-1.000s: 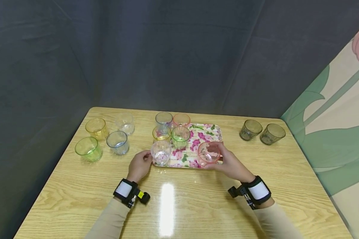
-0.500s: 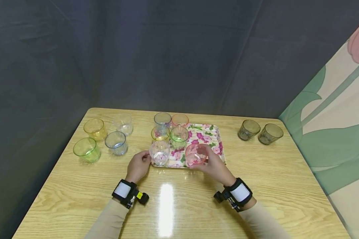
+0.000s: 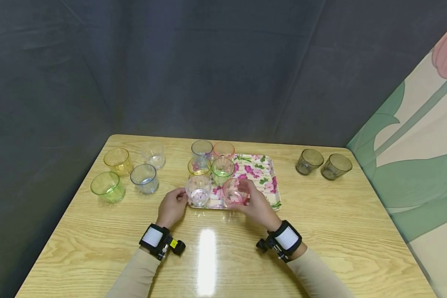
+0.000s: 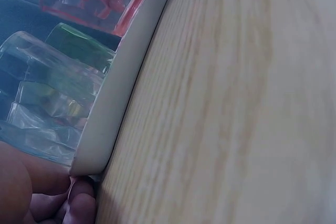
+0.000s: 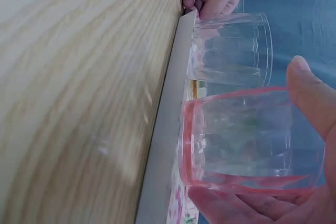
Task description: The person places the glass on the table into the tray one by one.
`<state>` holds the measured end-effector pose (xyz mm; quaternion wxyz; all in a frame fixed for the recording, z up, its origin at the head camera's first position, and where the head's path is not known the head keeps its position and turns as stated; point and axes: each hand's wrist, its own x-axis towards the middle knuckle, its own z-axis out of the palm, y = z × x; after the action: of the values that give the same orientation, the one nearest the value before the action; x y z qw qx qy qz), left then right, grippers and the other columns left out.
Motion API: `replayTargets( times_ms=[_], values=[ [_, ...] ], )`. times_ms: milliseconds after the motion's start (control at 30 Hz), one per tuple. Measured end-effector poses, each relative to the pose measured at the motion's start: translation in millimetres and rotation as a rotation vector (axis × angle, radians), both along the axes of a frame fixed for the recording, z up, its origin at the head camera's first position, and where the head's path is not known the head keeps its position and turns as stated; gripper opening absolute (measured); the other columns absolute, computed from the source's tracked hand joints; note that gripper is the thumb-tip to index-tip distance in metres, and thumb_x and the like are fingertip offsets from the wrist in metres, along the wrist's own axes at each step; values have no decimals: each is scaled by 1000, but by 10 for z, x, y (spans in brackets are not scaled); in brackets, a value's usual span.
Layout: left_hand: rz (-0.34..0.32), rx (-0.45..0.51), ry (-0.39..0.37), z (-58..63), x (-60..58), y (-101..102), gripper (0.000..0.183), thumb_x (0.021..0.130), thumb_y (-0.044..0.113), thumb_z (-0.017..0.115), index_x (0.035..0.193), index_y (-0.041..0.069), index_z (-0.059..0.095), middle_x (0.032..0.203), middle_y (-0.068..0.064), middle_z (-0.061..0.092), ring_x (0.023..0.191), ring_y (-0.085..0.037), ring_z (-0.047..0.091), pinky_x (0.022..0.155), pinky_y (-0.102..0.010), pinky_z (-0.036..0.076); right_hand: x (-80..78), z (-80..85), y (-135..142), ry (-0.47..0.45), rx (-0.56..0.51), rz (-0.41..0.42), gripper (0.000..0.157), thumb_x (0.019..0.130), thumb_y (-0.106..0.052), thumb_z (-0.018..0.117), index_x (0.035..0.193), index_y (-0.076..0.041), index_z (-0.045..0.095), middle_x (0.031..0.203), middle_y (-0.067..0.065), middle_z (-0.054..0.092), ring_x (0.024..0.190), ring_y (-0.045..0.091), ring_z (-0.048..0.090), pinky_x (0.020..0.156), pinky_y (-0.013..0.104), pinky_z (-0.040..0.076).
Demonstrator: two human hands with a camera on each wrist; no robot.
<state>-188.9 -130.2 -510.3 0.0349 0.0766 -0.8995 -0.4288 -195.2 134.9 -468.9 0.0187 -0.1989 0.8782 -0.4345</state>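
My right hand grips a pink-tinted glass upright at the front of the floral tray, thumb and fingers on opposite sides. In the right wrist view the pink glass stands beside a clear glass, its base at the tray rim. My left hand pinches the tray's front left corner; in the left wrist view its thumb lies at the rim. Behind the clear glass on the tray are a yellow glass, a green glass, a bluish glass and another pink glass.
On the table's left stand a yellow glass, a clear glass, a green glass and a blue glass. Two smoky brown glasses, a left one and a right one, stand at the right. A dark curtain hangs behind.
My right hand has carried the pink glass leftward over the tray, up near the clear glass. The left hand keeps hold of the tray corner.
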Motion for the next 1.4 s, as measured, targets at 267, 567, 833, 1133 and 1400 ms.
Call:
replayTargets(
  times_ms=[267, 567, 833, 1133, 1400],
  values=[
    [0, -13, -2, -7, -19, 7, 28, 91, 19, 53, 112, 6, 66, 92, -8, 68, 83, -19, 59, 72, -39, 48, -12, -24, -62, -6, 8, -19, 85, 71, -44, 73, 135, -5, 35, 126, 18, 54, 114, 24, 50, 79, 42, 52],
    [7, -11, -9, -9, -27, 24, 29, 91, 20, 53, 113, 6, 66, 93, -8, 68, 84, -19, 59, 74, -39, 48, -21, -49, -145, -39, -19, -36, 85, 69, -43, 75, 133, -3, 37, 125, 18, 53, 112, 26, 50, 82, 43, 51],
    [0, -15, -6, -5, -16, 18, 29, 91, 21, 52, 113, 6, 65, 93, -8, 68, 83, -18, 59, 72, -38, 48, -24, -85, -194, -43, -47, -36, 87, 67, -45, 75, 133, -4, 36, 126, 20, 52, 114, 26, 49, 83, 42, 50],
    [-10, -22, 3, 9, 0, -8, 28, 92, 20, 52, 113, 6, 66, 92, -8, 68, 83, -20, 59, 72, -39, 48, -50, -103, -262, -23, -40, -28, 80, 70, -32, 77, 132, -2, 37, 122, 17, 55, 107, 24, 53, 76, 38, 52],
    [-12, -21, 6, 14, 10, -7, 28, 92, 20, 52, 113, 6, 65, 92, -8, 67, 83, -19, 59, 72, -39, 47, -36, -76, -326, -70, -32, -46, 84, 72, -33, 76, 136, 3, 34, 126, 22, 52, 113, 25, 50, 86, 42, 50]
  ],
)
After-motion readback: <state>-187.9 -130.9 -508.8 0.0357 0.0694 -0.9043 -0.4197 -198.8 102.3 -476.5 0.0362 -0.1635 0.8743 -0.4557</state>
